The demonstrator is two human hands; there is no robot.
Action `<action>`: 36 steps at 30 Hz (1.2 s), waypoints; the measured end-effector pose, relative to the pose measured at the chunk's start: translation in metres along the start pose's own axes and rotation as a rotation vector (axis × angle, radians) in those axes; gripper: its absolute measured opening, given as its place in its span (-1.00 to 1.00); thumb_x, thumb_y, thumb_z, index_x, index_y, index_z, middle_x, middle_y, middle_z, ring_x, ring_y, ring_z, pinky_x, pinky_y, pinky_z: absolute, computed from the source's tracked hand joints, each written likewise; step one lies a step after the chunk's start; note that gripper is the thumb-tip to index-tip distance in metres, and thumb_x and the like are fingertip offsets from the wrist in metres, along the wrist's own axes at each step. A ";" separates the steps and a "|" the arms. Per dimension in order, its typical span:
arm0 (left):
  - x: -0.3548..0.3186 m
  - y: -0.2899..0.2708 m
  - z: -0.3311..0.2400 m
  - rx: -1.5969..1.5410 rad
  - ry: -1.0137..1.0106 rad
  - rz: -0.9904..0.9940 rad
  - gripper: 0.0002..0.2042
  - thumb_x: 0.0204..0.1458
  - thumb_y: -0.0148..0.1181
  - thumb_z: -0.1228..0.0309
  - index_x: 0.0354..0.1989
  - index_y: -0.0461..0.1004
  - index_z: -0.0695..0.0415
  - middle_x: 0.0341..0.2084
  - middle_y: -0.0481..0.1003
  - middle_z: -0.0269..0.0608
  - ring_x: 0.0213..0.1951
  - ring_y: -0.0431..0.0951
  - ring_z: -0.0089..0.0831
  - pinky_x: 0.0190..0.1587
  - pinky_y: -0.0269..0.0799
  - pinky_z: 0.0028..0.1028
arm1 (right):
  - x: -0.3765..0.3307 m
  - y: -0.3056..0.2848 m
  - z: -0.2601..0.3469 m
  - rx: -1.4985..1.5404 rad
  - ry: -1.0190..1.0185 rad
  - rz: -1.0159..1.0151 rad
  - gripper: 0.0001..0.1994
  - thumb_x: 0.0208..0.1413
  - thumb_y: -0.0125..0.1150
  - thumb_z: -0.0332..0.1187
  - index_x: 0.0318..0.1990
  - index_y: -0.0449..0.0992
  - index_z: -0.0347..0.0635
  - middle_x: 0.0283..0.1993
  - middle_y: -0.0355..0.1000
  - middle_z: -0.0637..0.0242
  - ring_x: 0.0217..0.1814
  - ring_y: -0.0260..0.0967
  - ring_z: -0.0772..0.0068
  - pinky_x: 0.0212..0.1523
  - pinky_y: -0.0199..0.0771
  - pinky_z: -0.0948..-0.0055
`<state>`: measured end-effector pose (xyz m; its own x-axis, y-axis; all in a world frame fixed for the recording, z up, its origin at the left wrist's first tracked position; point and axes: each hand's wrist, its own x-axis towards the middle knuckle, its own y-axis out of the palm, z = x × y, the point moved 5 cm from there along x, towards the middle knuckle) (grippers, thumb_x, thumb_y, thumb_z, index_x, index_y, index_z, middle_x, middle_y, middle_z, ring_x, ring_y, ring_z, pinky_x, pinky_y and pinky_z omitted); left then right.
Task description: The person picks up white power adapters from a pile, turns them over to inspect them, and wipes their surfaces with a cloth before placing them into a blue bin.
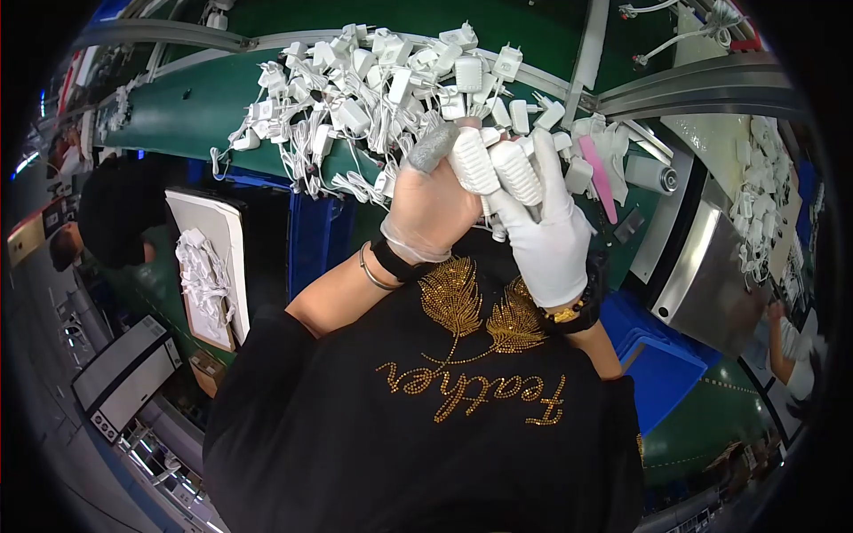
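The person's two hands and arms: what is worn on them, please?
The left hand has a thin see-through glove, a grey cover on one digit, a black wristband and a silvery metal bangle. The right hand has a white fabric glove and dark beaded bracelet. Black fabric sleeves stop short of the wrists.

Matt white plastic on these adapters (475,162), ribbed across their faces! My right hand (553,249) wears white cloth, my left hand (435,204) thin, see-through plastic film, with a rough-looking grey wrap (433,149) on one digit. Polished metal shines in my bracelet (371,271). Matt black cloth makes up my top (444,480), its gold studs (453,298) glittering. Smooth green surface on the belt (169,120); smooth blue plastic on the bin (665,382).
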<state>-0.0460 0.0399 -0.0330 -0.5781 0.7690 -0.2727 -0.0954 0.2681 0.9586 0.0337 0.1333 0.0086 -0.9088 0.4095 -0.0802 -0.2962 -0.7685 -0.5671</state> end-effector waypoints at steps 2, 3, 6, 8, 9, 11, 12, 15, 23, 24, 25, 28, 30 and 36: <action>-0.002 0.006 0.004 0.023 0.000 0.031 -0.70 0.19 -0.03 0.28 -0.01 0.36 0.20 -0.07 0.42 -0.08 0.06 0.39 -0.23 0.20 0.20 -0.28 | -0.001 0.005 0.004 0.169 -0.101 0.029 -0.27 0.09 0.24 -0.37 0.34 -0.04 -0.31 0.18 0.27 0.08 0.14 0.32 0.35 0.01 0.40 0.48; -0.006 0.013 0.008 0.200 0.048 -0.021 -0.68 0.20 -0.05 0.27 0.02 0.36 0.21 -0.04 0.40 -0.08 0.07 0.38 -0.23 0.21 0.18 -0.29 | 0.000 0.008 0.005 0.253 -0.153 0.047 -0.28 0.11 0.22 -0.34 0.34 -0.05 -0.31 0.21 0.23 0.08 0.15 0.30 0.34 0.04 0.38 0.46; -0.010 0.024 0.014 0.555 0.158 -0.124 -0.64 0.22 -0.07 0.24 0.07 0.34 0.22 0.01 0.37 -0.08 0.08 0.37 -0.23 0.23 0.14 -0.32 | 0.004 0.013 -0.018 0.218 -0.179 -0.066 -0.24 0.11 0.22 -0.22 0.36 -0.08 -0.23 0.19 0.21 0.00 -0.09 0.39 0.24 -0.11 0.44 0.39; -0.010 0.019 0.016 0.948 0.285 0.032 -0.59 0.20 -0.03 0.23 0.14 0.28 0.21 0.03 0.36 -0.05 0.09 0.36 -0.22 0.20 0.17 -0.34 | 0.005 0.008 -0.017 0.200 -0.199 -0.119 -0.22 0.10 0.22 -0.16 0.37 -0.09 -0.18 0.18 0.20 -0.04 -0.21 0.43 0.20 -0.18 0.47 0.35; -0.009 0.019 0.016 1.143 0.349 0.111 -0.56 0.19 -0.01 0.23 0.17 0.25 0.20 0.04 0.35 -0.04 0.09 0.36 -0.22 0.19 0.18 -0.36 | 0.004 -0.001 -0.015 0.485 -0.090 -0.161 -0.27 0.17 0.08 -0.05 0.36 -0.06 -0.22 0.17 0.23 0.03 -0.12 0.39 0.29 -0.07 0.39 0.38; 0.005 0.021 -0.011 1.504 0.551 0.203 -0.54 0.16 0.04 0.24 0.18 0.23 0.20 0.02 0.36 -0.01 0.08 0.36 -0.19 0.15 0.22 -0.35 | 0.002 -0.014 -0.015 0.762 0.029 -0.219 -0.29 0.23 -0.06 0.06 0.35 -0.04 -0.25 0.16 0.25 0.11 -0.03 0.35 0.37 0.04 0.31 0.42; 0.013 0.024 -0.027 1.856 0.760 0.297 -0.52 0.13 0.09 0.26 0.19 0.22 0.20 0.00 0.37 0.01 0.07 0.37 -0.16 0.12 0.27 -0.34 | 0.005 -0.017 -0.016 1.067 0.032 -0.177 -0.29 0.23 -0.11 0.10 0.34 -0.02 -0.24 0.09 0.28 0.11 -0.15 0.34 0.41 -0.10 0.33 0.44; 0.040 0.007 -0.087 2.296 0.805 -0.253 -0.47 -0.01 0.23 0.23 0.11 0.29 0.21 -0.08 0.42 0.09 0.00 0.41 -0.07 0.01 0.36 -0.27 | 0.012 -0.029 -0.020 1.657 0.024 -0.093 -0.29 0.23 -0.20 0.17 0.32 0.02 -0.22 -0.06 0.34 0.10 -0.40 0.32 0.47 -0.37 0.36 0.50; 0.067 -0.086 -0.135 2.505 0.394 -0.466 -0.61 -0.01 0.20 0.29 -0.03 0.42 0.20 -0.26 0.51 0.01 -0.25 0.55 -0.12 -0.17 0.46 -0.26 | 0.008 -0.021 -0.003 2.033 0.245 0.312 -0.42 0.26 -0.23 0.07 0.22 0.17 -0.21 -0.55 0.26 0.29 -0.78 -0.01 0.57 -0.84 -0.11 0.58; 0.060 -0.078 -0.133 2.310 0.513 -0.396 -0.64 0.01 0.17 0.32 -0.03 0.42 0.21 -0.26 0.52 -0.01 -0.28 0.56 -0.17 -0.20 0.47 -0.29 | 0.006 -0.020 -0.006 2.072 0.179 0.396 -0.45 0.26 -0.23 0.04 0.20 0.18 -0.22 -0.61 0.22 0.32 -0.80 -0.04 0.59 -0.84 -0.11 0.59; 0.053 -0.068 -0.133 2.109 0.623 -0.338 -0.67 0.03 0.15 0.36 -0.04 0.42 0.23 -0.27 0.53 -0.03 -0.30 0.56 -0.22 -0.23 0.47 -0.32 | 0.007 -0.018 -0.006 2.107 0.112 0.491 -0.48 0.27 -0.24 0.00 0.18 0.20 -0.23 -0.67 0.19 0.35 -0.82 -0.06 0.61 -0.84 -0.11 0.60; 0.035 -0.025 -0.131 1.481 0.759 -0.234 -0.67 0.05 0.09 0.46 0.01 0.36 0.26 -0.28 0.52 -0.17 -0.39 0.52 -0.45 -0.35 0.43 -0.50 | 0.006 -0.016 -0.005 2.164 0.036 0.573 -0.53 0.28 -0.24 -0.05 0.13 0.23 -0.24 -0.77 0.12 0.43 -0.85 -0.10 0.64 -0.84 -0.12 0.61; 0.012 0.021 -0.121 1.281 0.763 -0.122 -0.63 0.05 0.09 0.47 0.05 0.32 0.27 -0.28 0.51 -0.20 -0.44 0.47 -0.54 -0.43 0.36 -0.59 | 0.004 -0.015 -0.006 2.229 0.009 0.586 -0.57 0.29 -0.25 -0.08 0.09 0.25 -0.25 -0.83 0.05 0.51 -0.88 -0.15 0.67 -0.85 -0.15 0.61; -0.004 0.055 -0.106 1.103 0.731 0.048 -0.60 0.02 0.12 0.45 0.07 0.33 0.24 -0.26 0.50 -0.24 -0.45 0.41 -0.63 -0.46 0.29 -0.62 | -0.002 -0.017 -0.005 2.257 0.035 0.640 -0.64 0.27 -0.16 -0.13 0.04 0.27 -0.20 -0.82 0.08 0.54 -0.90 -0.19 0.70 -0.85 -0.15 0.62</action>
<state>-0.1347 -0.0092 0.0298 -0.8962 0.3966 0.1988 0.4410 0.8450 0.3026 0.0418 0.1481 0.0139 -0.9864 -0.0246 0.1627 0.1584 0.1269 0.9792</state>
